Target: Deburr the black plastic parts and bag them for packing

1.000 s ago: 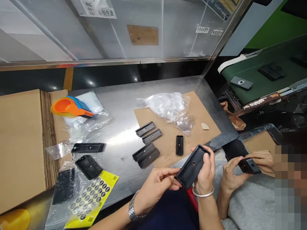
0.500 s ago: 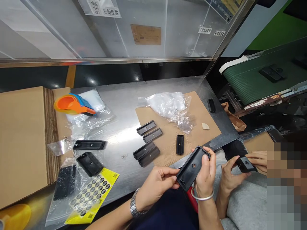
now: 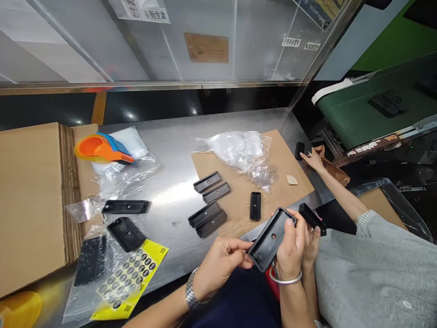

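Note:
My right hand (image 3: 290, 248) grips a long black plastic shell (image 3: 269, 241) by its upper right side, thumb over the rim. The shell's hollow side faces up, with a small round hole in its floor. At the lower left end, my left hand (image 3: 227, 259) has thumb and fingers closed against the shell's edge; its fingertips are partly hidden. Beyond my hands, a similar black shell (image 3: 255, 206) lies on the brown cardboard sheet (image 3: 287, 155). Several more shells, among them a dark shell (image 3: 207, 182), lie in pairs to its left.
A co-worker's hand (image 3: 313, 161) reaches to a small black part (image 3: 300, 149); their other hand holds a black shell (image 3: 312, 219). On the steel table (image 3: 170, 182) are clear plastic bags (image 3: 239, 150), a yellow sticker sheet (image 3: 150, 259), orange scoops (image 3: 99, 148) and stacked cardboard (image 3: 30, 196). A green conveyor (image 3: 355, 109) runs at right.
The co-worker has stretched one arm to the small black part at the table's right edge; the other hand now holds a shell close beside my right hand. My own hands and shell are nearly unmoved.

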Motion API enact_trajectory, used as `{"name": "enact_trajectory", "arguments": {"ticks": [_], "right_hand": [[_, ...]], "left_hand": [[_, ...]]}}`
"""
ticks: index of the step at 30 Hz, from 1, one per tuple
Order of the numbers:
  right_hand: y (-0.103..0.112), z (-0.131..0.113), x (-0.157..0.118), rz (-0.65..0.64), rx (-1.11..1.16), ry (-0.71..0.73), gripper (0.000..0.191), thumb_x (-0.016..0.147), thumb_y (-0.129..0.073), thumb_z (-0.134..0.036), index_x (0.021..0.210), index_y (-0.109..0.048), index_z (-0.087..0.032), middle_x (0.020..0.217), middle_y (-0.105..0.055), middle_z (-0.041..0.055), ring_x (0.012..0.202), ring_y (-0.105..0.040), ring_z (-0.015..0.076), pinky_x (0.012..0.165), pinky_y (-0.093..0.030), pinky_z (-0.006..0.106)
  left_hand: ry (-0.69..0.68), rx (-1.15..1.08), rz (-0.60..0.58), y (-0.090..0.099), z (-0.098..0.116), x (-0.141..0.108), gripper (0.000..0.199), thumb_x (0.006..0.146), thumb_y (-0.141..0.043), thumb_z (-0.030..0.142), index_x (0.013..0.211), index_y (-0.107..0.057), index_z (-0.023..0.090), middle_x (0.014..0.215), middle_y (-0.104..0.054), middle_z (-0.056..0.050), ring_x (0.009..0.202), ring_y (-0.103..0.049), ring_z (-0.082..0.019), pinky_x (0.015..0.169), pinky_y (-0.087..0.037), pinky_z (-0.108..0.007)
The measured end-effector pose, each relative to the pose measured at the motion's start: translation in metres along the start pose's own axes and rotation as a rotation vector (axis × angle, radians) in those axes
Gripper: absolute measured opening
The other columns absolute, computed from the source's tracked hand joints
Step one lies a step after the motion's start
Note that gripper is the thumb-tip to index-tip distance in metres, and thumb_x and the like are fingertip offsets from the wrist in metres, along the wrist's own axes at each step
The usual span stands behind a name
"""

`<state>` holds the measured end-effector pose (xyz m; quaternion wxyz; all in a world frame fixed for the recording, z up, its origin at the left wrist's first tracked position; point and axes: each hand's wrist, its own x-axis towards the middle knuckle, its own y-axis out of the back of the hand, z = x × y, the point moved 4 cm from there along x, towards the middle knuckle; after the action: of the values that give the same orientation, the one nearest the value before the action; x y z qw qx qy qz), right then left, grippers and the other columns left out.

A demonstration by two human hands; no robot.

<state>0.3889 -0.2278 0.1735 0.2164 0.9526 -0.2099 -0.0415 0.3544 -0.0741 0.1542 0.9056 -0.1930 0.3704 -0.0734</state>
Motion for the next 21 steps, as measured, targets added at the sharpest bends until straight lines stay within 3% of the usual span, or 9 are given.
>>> {"name": "enact_trajectory", "arguments": {"ticks": [6,14,21], "right_hand": [[-0.001,0.015,0.005,0.019,0.01,-0.032,0.035,0.084,-0.033,-0.038,0.106,-0.054,-0.021,0.09,-0.064,0.0112,0.08,-0.061,0.0235,0.065,-0.048,0.037],[-0.011,0.004,0.005,-0.084,0.313,-0.188,0.03,0.082,-0.037,-0.04,0.101,-0.051,-0.021,0.077,-0.066,0.0051,0.05,-0.055,0.0151,0.045,-0.042,0.027],[-0.015,0.005,0.003,-0.117,0.462,-0.276,0.029,0.083,-0.039,-0.041,0.101,-0.047,-0.019,0.081,-0.066,0.0045,0.053,-0.052,0.0125,0.047,-0.039,0.022]], "left_hand": [[-0.015,-0.015,0.001,-0.001,0.002,-0.002,0.025,0.063,-0.067,0.025,0.082,-0.07,0.01,0.06,-0.068,-0.005,0.056,-0.062,-0.013,0.06,-0.049,-0.024],[-0.073,-0.002,-0.019,-0.003,0.009,-0.008,0.027,0.063,-0.07,0.032,0.081,-0.071,0.013,0.064,-0.068,-0.005,0.058,-0.061,-0.013,0.061,-0.05,-0.026],[-0.083,0.023,-0.014,-0.003,0.01,-0.011,0.025,0.065,-0.069,0.031,0.082,-0.069,0.012,0.065,-0.066,-0.004,0.059,-0.06,-0.013,0.06,-0.049,-0.024]]}}
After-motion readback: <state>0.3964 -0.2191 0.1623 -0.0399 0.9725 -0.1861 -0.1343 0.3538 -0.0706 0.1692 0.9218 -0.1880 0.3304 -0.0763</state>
